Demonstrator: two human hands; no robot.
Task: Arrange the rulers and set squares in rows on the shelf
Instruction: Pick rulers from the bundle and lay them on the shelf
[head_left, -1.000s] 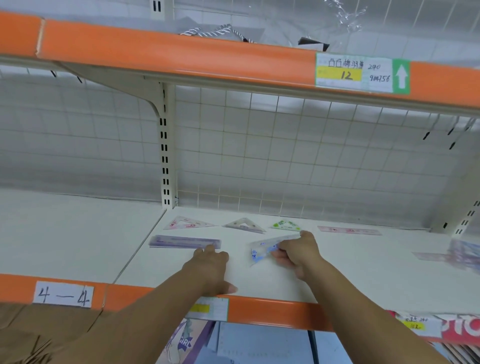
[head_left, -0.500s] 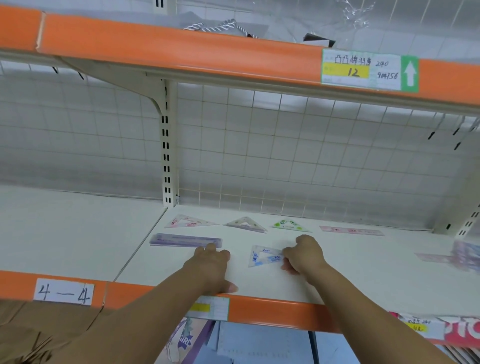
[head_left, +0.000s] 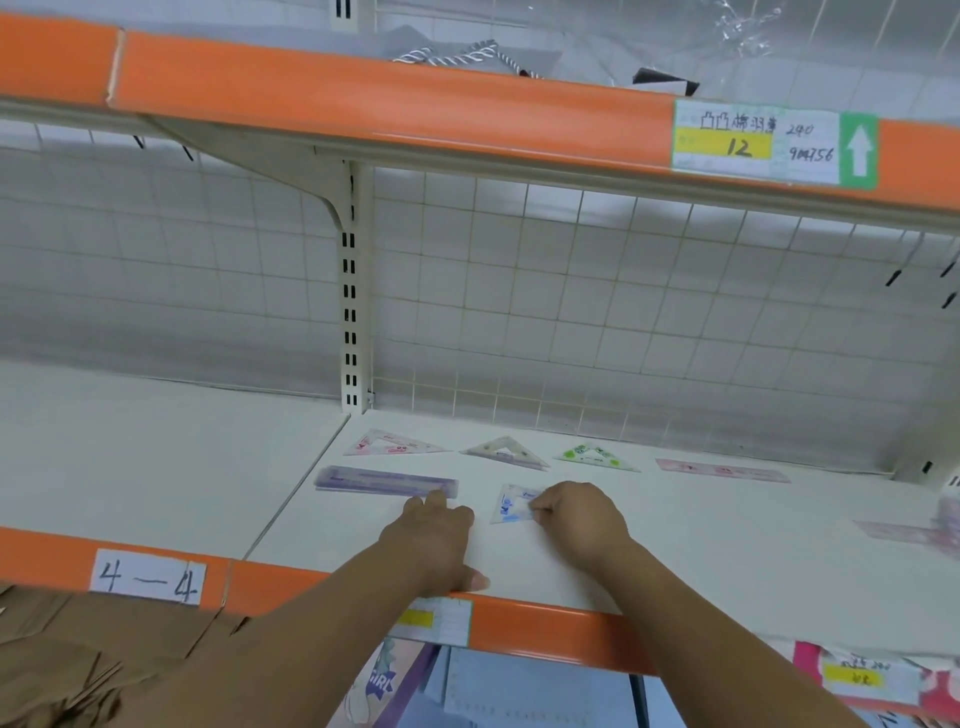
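On the white shelf (head_left: 727, 571) a back row holds a pink set square (head_left: 395, 443), a clear one (head_left: 506, 453), a green one (head_left: 595, 458) and a pink ruler (head_left: 722, 471). In front lies a purple ruler (head_left: 384, 480). My left hand (head_left: 436, 540) rests flat on the shelf, fingertips at the purple ruler's right end. A blue-printed set square (head_left: 511, 504) lies flat beside it; my right hand (head_left: 579, 517) pinches its right edge with curled fingers.
More rulers or squares (head_left: 919, 530) lie loose at the shelf's far right. An orange upper shelf edge (head_left: 395, 98) hangs overhead, a wire grid back panel (head_left: 623, 312) stands behind. Below the orange front lip (head_left: 545, 631) are other goods. A neighbouring shelf bay lies left.
The blue set square was lowered from a tilt and now lies flat on the shelf, slid a little left; my right hand followed it. My left hand stayed put.
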